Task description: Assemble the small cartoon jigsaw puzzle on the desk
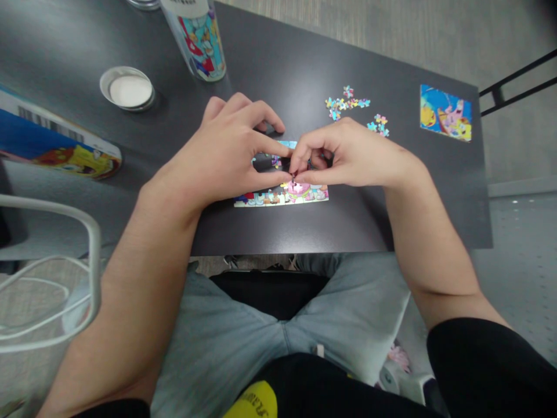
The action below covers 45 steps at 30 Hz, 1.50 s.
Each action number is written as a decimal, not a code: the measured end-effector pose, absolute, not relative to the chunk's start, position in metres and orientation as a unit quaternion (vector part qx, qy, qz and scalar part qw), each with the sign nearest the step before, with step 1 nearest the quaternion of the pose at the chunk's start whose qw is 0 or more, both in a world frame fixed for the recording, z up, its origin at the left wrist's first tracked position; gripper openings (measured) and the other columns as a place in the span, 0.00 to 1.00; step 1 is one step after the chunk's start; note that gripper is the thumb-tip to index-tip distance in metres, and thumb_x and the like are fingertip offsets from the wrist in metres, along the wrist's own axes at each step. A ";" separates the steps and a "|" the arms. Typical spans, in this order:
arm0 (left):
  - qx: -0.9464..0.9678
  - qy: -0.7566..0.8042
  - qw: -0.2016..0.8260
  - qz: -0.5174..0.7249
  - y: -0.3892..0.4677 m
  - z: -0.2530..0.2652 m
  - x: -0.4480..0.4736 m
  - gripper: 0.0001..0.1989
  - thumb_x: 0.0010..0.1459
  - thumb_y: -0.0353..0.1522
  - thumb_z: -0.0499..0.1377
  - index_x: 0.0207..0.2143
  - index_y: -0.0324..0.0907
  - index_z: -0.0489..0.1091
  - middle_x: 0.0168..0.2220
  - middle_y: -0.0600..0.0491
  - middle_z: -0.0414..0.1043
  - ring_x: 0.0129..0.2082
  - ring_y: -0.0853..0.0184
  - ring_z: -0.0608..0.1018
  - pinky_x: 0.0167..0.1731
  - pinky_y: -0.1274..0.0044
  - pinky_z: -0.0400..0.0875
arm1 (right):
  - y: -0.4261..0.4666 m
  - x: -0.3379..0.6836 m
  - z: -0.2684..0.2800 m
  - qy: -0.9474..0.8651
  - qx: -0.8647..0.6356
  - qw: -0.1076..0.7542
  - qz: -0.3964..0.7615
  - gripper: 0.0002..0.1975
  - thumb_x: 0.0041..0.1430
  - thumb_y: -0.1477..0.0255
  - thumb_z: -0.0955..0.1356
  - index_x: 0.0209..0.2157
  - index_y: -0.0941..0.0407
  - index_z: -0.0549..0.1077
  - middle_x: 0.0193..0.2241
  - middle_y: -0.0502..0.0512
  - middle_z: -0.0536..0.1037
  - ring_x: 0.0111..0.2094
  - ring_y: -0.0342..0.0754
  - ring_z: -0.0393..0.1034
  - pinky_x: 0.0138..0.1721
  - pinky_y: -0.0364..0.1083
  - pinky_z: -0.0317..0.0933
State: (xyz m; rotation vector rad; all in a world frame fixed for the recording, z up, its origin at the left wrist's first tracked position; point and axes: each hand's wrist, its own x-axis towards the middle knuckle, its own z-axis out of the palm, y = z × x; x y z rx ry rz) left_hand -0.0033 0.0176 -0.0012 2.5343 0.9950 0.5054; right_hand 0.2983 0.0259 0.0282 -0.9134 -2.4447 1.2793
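Note:
A partly assembled jigsaw puzzle (278, 197) lies on the dark table below both hands, with a gap in its middle where the table shows. My left hand (235, 148) reaches over its left side, fingers apart, the thumb and index fingertips down on or close to it. Opposite, my right hand (331, 154) has its fingers curled, with thumb and index finger pinching a small puzzle piece (293, 177) at the inner edge of the lower part. Most of that piece is hidden by the fingertips. Both hands cover parts of the puzzle.
Loose puzzle pieces (343, 104) are scattered beyond my right hand. A SpongeBob picture card (446, 113) lies at the table's right end. A clear puzzle tube (202, 43), a round lid (128, 88) and a printed SpongeBob tube (65, 139) are on the left. White cable loops (93, 261) hang at lower left.

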 end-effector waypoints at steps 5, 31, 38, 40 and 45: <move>0.897 0.356 0.187 0.182 0.017 -0.001 -0.002 0.18 0.82 0.54 0.68 0.54 0.60 0.96 0.70 0.48 0.86 0.69 0.42 0.79 0.73 0.39 0.68 | 0.025 0.297 0.027 -0.835 -0.344 0.125 0.410 0.12 0.73 0.59 0.85 0.48 0.49 0.88 0.37 0.49 0.88 0.34 0.49 0.74 0.37 0.51 0.63; 0.882 0.347 0.226 0.226 0.019 -0.006 -0.003 0.12 0.76 0.51 0.74 0.54 0.65 0.97 0.64 0.49 0.91 0.70 0.39 0.83 0.66 0.47 0.80 | 0.039 0.303 0.002 -0.873 -0.326 0.160 0.326 0.20 0.74 0.50 0.85 0.46 0.49 0.84 0.46 0.57 0.82 0.49 0.59 0.74 0.56 0.55 0.69; 0.877 0.349 0.236 0.231 0.017 -0.004 -0.002 0.11 0.76 0.49 0.75 0.53 0.63 0.97 0.66 0.47 0.90 0.69 0.39 0.83 0.65 0.47 0.79 | 0.042 0.309 -0.007 -0.885 -0.296 0.191 0.303 0.15 0.72 0.58 0.85 0.48 0.50 0.84 0.50 0.58 0.82 0.51 0.60 0.75 0.57 0.55 0.69; 0.880 0.348 0.231 0.226 0.016 -0.004 -0.003 0.12 0.76 0.49 0.75 0.54 0.63 0.97 0.66 0.47 0.90 0.69 0.39 0.84 0.65 0.47 0.79 | 0.041 0.309 -0.005 -0.884 -0.303 0.190 0.302 0.14 0.72 0.58 0.85 0.48 0.49 0.85 0.51 0.58 0.82 0.52 0.61 0.75 0.58 0.56 0.69; 0.887 0.349 0.213 0.215 0.016 -0.003 -0.002 0.14 0.73 0.48 0.77 0.57 0.63 0.97 0.67 0.46 0.90 0.69 0.38 0.84 0.66 0.45 0.79 | 0.041 0.311 -0.004 -0.879 -0.316 0.184 0.305 0.14 0.73 0.57 0.85 0.49 0.49 0.85 0.52 0.58 0.83 0.53 0.61 0.75 0.60 0.56 0.68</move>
